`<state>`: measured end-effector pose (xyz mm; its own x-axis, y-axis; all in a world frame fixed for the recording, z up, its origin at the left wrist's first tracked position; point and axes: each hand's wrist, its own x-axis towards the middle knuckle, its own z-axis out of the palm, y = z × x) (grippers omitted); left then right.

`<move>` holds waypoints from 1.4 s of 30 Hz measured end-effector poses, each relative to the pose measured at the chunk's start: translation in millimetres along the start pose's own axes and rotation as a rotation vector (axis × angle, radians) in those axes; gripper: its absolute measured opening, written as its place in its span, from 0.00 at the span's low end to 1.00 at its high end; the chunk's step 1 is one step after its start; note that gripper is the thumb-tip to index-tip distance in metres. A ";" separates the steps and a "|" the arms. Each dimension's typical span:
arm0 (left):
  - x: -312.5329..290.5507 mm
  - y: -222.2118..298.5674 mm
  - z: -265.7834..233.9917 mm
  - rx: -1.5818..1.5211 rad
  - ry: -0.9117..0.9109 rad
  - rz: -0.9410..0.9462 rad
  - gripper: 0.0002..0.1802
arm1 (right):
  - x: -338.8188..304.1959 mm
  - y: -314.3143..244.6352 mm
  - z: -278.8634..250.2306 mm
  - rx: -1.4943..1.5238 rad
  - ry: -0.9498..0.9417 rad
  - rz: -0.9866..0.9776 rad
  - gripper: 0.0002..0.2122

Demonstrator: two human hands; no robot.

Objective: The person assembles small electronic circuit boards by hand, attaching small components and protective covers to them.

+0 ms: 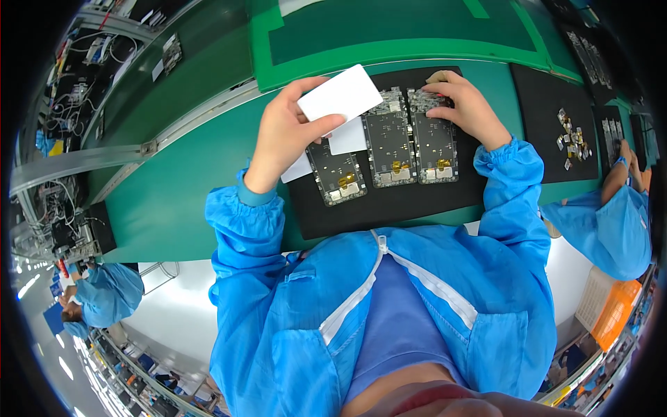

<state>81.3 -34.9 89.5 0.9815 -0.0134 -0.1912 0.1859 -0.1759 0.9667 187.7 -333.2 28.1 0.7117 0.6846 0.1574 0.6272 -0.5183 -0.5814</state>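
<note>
My left hand (281, 128) grips a blank white card (340, 94) between thumb and fingers, raised over the far left part of a black mat (319, 219). Three dark circuit boards lie side by side on that mat: a left board (337, 170), a middle board (389, 142) and a right board (436, 142). Each carries yellow tape near its lower end. My right hand (462, 104) bends over the top of the right board, fingers curled; whatever they pinch there is hidden. A second white card (347, 137) shows beneath the held one, partly over the left board.
Another white sheet (297, 169) sticks out at the mat's left. To the right, a second black mat (549, 125) holds a pile of small metallic parts (574, 142). A metal rail (187, 128) runs along the bench's left. Co-workers in blue sit at both sides.
</note>
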 end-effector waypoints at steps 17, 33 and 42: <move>34.2 -18.9 86.8 -0.069 -0.064 0.060 0.21 | -20.9 20.2 -18.6 0.302 0.234 0.111 0.19; 30.4 -16.1 89.8 -0.043 -0.142 0.049 0.21 | -19.6 15.3 -16.0 0.227 0.290 0.026 0.21; 29.8 -4.7 104.6 0.647 0.190 0.447 0.34 | -11.5 6.4 -12.0 0.072 0.157 0.032 0.19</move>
<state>104.8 -137.4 61.5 0.9586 -0.0598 0.2783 -0.2324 -0.7289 0.6440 187.4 -350.6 32.1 0.7750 0.5770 0.2578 0.5834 -0.4963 -0.6429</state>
